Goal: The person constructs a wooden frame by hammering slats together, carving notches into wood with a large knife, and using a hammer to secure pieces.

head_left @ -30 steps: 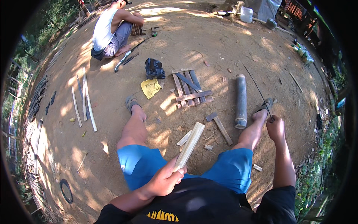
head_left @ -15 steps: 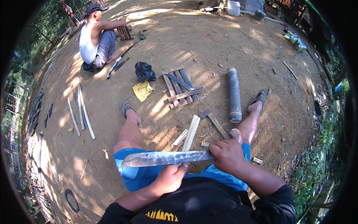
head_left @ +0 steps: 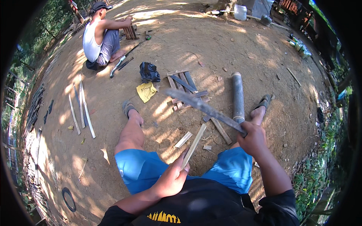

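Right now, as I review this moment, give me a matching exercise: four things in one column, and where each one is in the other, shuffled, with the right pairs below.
Things
1. Long knife
2. Pale strip
3. Dark tube
4. Yellow sheet

Places
A. Lying beside the black bag
B. Held in the left hand
C. Held in the right hand
D. Lying near the right foot, not held

Right pairs: 1-C, 2-B, 3-D, 4-A

Brown dirt ground (head_left: 169,51), dappled sunlight (head_left: 154,17), trees (head_left: 51,20) upper left, leafy plants (head_left: 313,177) lower right
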{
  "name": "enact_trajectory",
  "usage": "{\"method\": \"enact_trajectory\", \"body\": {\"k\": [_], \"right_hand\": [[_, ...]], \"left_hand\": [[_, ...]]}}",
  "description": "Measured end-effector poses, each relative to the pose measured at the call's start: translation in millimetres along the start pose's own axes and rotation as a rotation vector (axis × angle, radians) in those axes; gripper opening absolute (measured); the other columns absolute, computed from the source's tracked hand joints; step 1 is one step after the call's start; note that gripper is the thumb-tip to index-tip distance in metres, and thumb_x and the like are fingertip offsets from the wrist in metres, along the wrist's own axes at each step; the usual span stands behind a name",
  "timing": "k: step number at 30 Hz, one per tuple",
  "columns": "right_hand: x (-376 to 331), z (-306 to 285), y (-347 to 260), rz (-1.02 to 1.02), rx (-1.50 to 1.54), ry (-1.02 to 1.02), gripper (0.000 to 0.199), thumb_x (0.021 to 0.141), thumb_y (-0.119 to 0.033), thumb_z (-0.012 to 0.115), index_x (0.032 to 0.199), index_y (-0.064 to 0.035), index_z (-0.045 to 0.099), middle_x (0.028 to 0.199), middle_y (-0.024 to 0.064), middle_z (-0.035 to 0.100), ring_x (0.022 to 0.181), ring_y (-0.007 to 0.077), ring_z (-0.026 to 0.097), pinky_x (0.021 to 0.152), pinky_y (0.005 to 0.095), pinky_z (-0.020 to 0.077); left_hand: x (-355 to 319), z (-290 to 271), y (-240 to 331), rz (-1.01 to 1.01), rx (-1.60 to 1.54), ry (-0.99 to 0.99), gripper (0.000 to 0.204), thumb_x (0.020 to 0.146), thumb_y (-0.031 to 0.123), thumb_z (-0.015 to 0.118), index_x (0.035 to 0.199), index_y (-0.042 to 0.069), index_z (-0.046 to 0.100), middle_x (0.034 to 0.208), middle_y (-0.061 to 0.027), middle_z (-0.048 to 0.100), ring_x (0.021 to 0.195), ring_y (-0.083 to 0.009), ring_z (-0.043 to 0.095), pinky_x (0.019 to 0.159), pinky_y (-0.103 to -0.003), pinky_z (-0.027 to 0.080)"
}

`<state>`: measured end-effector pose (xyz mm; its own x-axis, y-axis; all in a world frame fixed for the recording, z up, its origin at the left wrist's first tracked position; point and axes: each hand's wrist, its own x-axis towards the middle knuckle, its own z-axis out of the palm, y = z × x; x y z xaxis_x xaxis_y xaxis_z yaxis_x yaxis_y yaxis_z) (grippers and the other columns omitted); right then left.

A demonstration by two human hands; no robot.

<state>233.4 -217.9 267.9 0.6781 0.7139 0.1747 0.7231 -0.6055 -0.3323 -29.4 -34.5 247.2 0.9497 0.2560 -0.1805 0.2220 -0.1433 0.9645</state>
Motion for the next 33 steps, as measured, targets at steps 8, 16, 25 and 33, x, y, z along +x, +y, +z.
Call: {"method": "enact_trajectory", "body": {"k": [8, 16, 25, 33], "right_hand": [[-43, 28, -47, -0.401, 0.032, -0.172, 0.024, 0.065, -0.019, 0.077, 0.081, -0.0105, 0.063, 0.074, 0.0070, 0.063, 0.071, 0.0295, 0.067, 0.066, 0.0436, 0.0523], [-28, 33, -44, -0.502, 0.016, -0.066, 0.019, 0.063, -0.014, 0.070, 0.076, -0.0115, 0.057, 0.072, 0.0053, 0.059, 0.066, 0.0258, 0.065, 0.063, 0.0415, 0.0499], [-8, 25, -19, -0.354, -0.105, -0.076, 0.019, 0.066, -0.013, 0.072, 0.084, -0.0101, 0.065, 0.080, 0.0094, 0.068, 0.078, 0.0322, 0.069, 0.073, 0.0448, 0.0533], [7, -20, 85, 0.385, -0.071, 0.021, 0.019, 0.081, -0.014, 0.066, 0.094, -0.0025, 0.072, 0.088, 0.0248, 0.070, 0.084, 0.0445, 0.067, 0.077, 0.0512, 0.0531]], "left_hand": [[10, 7, -10, 0.121, 0.100, 0.131, 0.050, 0.099, 0.001, 0.051, 0.147, -0.005, 0.040, 0.114, -0.0192, 0.062, 0.111, -0.0284, 0.060, 0.099, -0.037, 0.045], [1, 1, 0, 0.039, 0.190, 0.087, 0.048, 0.098, 0.000, 0.051, 0.144, -0.006, 0.042, 0.121, -0.0233, 0.061, 0.117, -0.0308, 0.060, 0.100, -0.038, 0.044], [-7, -4, 2, 0.038, 0.130, 0.025, 0.055, 0.099, -0.001, 0.049, 0.152, -0.002, 0.036, 0.103, -0.0131, 0.058, 0.097, -0.0242, 0.060, 0.091, -0.035, 0.047], [-15, -2, -9, 0.092, -0.009, -0.002, 0.061, 0.099, -0.004, 0.046, 0.157, -0.002, 0.027, 0.096, -0.0043, 0.050, 0.091, -0.0140, 0.052, 0.089, -0.028, 0.045]]}}
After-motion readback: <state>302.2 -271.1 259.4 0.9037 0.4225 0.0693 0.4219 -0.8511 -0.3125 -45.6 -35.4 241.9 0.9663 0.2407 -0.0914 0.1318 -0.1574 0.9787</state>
